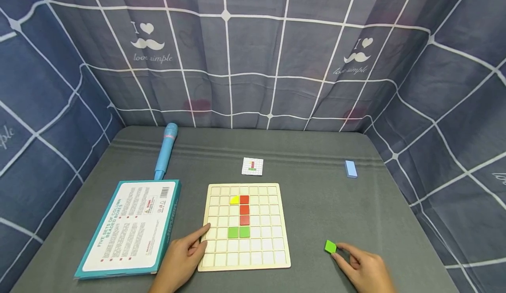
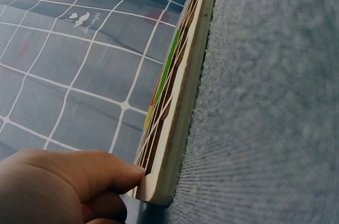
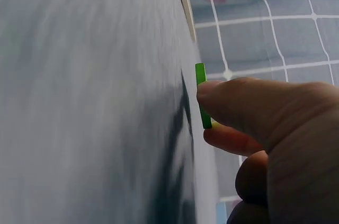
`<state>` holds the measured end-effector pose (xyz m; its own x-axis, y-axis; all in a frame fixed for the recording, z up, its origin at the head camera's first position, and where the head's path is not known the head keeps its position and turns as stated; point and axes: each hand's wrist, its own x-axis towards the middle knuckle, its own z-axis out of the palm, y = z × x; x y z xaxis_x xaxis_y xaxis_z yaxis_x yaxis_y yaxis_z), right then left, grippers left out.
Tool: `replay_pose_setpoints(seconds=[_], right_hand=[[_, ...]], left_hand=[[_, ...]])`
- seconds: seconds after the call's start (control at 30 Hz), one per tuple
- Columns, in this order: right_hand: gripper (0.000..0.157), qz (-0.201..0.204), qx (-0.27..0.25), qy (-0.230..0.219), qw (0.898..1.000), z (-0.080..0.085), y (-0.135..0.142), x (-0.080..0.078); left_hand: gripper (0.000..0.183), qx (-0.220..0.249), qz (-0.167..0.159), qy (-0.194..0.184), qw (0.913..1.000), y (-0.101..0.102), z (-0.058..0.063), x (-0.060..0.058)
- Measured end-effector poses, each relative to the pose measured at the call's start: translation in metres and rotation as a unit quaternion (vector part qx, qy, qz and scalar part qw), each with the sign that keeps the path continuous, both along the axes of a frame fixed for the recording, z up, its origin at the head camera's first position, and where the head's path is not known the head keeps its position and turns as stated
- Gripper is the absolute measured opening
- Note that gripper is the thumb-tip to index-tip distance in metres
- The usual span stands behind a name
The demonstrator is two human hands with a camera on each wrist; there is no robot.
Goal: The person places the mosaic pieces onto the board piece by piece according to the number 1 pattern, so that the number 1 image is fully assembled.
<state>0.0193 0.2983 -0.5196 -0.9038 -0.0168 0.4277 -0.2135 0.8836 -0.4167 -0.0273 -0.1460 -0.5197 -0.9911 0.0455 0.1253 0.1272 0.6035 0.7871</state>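
A wooden grid board lies on the table with three red squares in a column, a yellow piece left of the top one, and two green squares below. My left hand touches the board's left rim with outstretched index finger and thumb. In the left wrist view a digit of that hand rests at the board's corner. To the right of the board, my right hand pinches a green square tile between thumb and index finger. The right wrist view shows this tile edge-on.
A small pattern card lies beyond the board. A light blue block sits at the far right. On the left are a teal-edged box and a blue microphone-shaped object. Grid-patterned curtains enclose the grey table.
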Motion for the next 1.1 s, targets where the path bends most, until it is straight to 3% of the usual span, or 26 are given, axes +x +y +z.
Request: replay_pose_setpoints(seconds=[0.57, 1.1], right_hand=[[0.031, 0.12, -0.058, 0.014, 0.991, 0.001, -0.05, -0.03], [0.025, 0.178, -0.063, -0.008, 0.982, 0.011, -0.082, -0.046]], left_hand=[[0.038, 0.004, 0.001, -0.009, 1.0, 0.0, -0.002, -0.001], [0.038, 0.001, -0.008, 0.003, 1.0, -0.001, -0.002, 0.0]])
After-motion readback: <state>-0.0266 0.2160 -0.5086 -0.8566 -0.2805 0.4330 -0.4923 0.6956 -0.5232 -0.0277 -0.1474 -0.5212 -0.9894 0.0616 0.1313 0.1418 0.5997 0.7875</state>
